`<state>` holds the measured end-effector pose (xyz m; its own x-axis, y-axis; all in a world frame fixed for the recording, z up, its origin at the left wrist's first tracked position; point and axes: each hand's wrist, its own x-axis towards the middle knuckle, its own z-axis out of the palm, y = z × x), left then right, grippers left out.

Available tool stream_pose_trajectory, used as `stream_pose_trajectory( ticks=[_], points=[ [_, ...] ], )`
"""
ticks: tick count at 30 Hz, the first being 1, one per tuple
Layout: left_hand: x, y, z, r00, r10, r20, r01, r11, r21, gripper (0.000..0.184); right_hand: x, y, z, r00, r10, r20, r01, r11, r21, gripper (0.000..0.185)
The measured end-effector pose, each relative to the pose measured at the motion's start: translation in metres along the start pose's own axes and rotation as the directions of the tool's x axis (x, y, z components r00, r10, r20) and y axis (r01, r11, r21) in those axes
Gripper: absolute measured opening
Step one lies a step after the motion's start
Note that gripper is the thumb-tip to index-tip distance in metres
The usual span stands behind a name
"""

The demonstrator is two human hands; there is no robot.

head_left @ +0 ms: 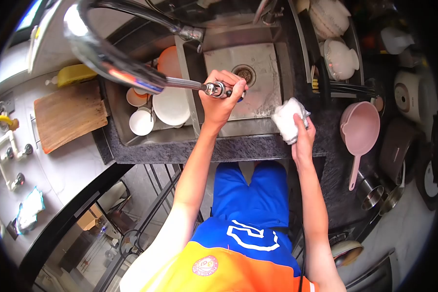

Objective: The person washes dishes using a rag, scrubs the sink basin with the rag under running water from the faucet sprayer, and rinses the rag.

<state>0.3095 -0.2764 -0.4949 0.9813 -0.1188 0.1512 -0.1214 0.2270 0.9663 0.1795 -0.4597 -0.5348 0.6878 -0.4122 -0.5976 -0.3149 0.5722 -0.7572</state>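
Observation:
My left hand [217, 106] is wrapped around the spray head of the kitchen faucet [185, 83], above the right basin of the sink [258, 102]. The basin's drain [244, 74] lies just beyond my fingers. At the basin's right front corner, my right hand [304, 138] grips a crumpled white cloth [288, 119], thumb on top. White bowls [171, 108], a cup [141, 121] and an orange dish [168, 61] sit in the left basin. No water stream can be made out.
A wooden cutting board [70, 114] and a yellow item [76, 75] are left of the sink. On the right are a pink saucepan [360, 126], a drawer holding white crockery [340, 58], and metal pots [371, 192]. The dark counter edge [248, 149] runs before my body.

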Motion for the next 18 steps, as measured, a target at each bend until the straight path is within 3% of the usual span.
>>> stream_pose_trajectory(
  ticks=[1, 3, 5, 7, 9, 15, 18],
  points=[
    [0.002, 0.008, 0.0, 1.0, -0.005, -0.007, 0.005, 1.0, -0.026, 0.018, -0.002, -0.008, 0.002, 0.991, 0.128, 0.03, -0.131, 0.985, 0.114, 0.032],
    [0.008, 0.024, -0.002, 0.999, 0.052, -0.009, -0.052, 0.998, -0.025, 0.019, -0.002, -0.014, -0.002, 0.983, 0.163, 0.08, -0.174, 0.974, 0.148, 0.039],
    [0.015, 0.044, -0.006, 0.999, 0.009, -0.034, -0.009, 1.0, 0.003, 0.016, 0.001, -0.016, -0.005, 0.962, 0.245, 0.125, -0.27, 0.926, 0.265, 0.04],
    [0.022, 0.066, -0.009, 0.997, 0.054, -0.062, -0.052, 0.998, 0.032, 0.017, -0.006, -0.026, -0.001, 0.961, 0.216, 0.171, -0.254, 0.935, 0.247, 0.041],
    [0.026, 0.081, -0.015, 0.999, -0.001, -0.055, 0.009, 0.988, 0.153, 0.018, -0.016, -0.039, 0.006, 0.946, 0.267, 0.183, -0.303, 0.928, 0.215, 0.041],
    [0.024, 0.091, -0.024, 0.996, -0.087, 0.0, 0.086, 0.986, 0.14, 0.022, -0.039, -0.042, 0.014, 0.953, 0.271, 0.136, -0.275, 0.961, 0.017, 0.039],
    [0.02, 0.1, -0.024, 0.994, -0.108, -0.011, 0.109, 0.985, 0.13, 0.023, -0.05, -0.042, 0.021, 0.96, 0.198, 0.199, -0.207, 0.978, 0.024, 0.035]
  ],
)
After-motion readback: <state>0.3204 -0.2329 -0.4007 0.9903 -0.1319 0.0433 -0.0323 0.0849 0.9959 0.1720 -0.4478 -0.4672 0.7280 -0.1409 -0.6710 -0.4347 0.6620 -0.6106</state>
